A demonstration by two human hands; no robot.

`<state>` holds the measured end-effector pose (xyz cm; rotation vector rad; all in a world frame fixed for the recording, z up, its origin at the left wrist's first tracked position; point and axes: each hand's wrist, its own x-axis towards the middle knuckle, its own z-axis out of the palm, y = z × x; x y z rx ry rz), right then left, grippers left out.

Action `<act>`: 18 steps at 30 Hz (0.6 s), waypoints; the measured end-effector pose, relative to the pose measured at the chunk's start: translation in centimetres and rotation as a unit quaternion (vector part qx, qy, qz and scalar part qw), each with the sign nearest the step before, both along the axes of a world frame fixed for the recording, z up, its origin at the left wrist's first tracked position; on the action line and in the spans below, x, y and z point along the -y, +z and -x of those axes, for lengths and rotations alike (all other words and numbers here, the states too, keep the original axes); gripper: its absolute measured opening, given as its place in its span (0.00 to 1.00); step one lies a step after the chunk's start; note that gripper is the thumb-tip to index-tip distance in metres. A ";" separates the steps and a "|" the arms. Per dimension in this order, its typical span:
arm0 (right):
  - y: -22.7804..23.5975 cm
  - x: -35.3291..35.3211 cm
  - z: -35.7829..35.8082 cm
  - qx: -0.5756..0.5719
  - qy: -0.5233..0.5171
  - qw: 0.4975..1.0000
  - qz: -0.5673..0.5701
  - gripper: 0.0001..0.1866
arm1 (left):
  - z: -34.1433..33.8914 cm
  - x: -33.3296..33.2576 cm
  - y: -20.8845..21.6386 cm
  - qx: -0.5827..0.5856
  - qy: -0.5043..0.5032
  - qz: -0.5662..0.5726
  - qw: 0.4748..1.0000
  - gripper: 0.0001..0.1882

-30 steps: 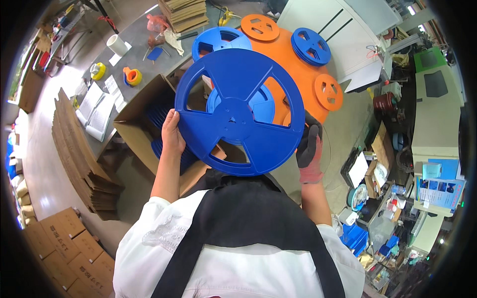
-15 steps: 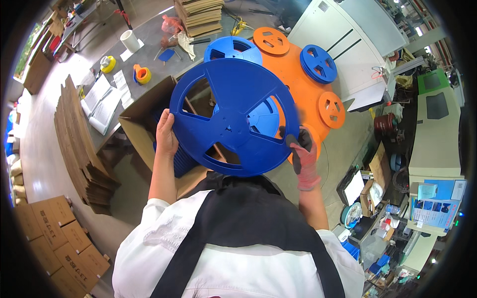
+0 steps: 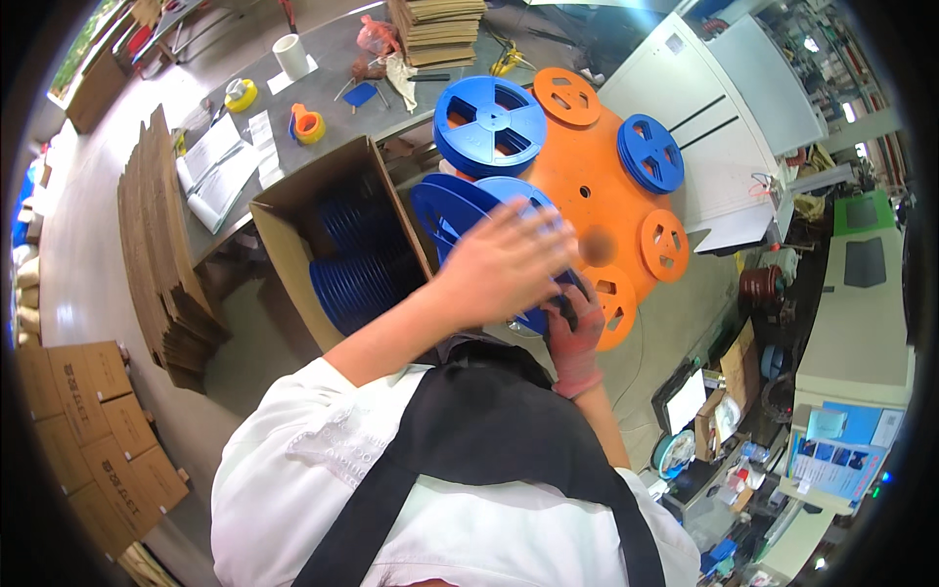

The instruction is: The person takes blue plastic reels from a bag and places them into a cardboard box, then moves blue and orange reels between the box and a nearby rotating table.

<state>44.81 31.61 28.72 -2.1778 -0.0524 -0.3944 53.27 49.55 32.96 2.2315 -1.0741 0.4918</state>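
Note:
A large dark blue plastic reel is tilted steeply in front of me, seen partly from its edge. My bare left hand passes over it with fingers stretched out, slightly blurred by motion; whether it touches the reel is unclear. On the right, my right hand, in a red and grey glove, grips the reel's lower right rim. Just beyond lies an orange round table carrying blue reels, more blue reels and small orange discs. Part of a lighter blue reel there is hidden by my left hand.
An open cardboard box at my left holds rows of blue reels. Flattened cardboard leans beside the grey worktable, which bears papers and tape rolls. Closed cartons stand lower left; a white cabinet stands beyond.
The reel has gone from facing me broadly to a steep tilt. My left hand has let go of its left rim and swept right across it; the right hand keeps its grip.

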 end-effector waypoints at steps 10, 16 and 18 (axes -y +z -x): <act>2.5 0.8 2.4 0.020 -0.056 0.997 0.045 0.14 | -3.1 -2.5 -1.7 -0.118 0.068 0.122 0.983 0.19; 2.1 2.2 3.4 0.057 -0.087 0.993 -0.057 0.14 | -5.1 -4.7 -4.8 -0.328 0.079 0.350 0.874 0.20; 0.1 3.1 3.7 0.102 -0.091 0.985 -0.104 0.15 | -5.9 -5.4 -6.1 -0.368 0.059 0.409 0.833 0.22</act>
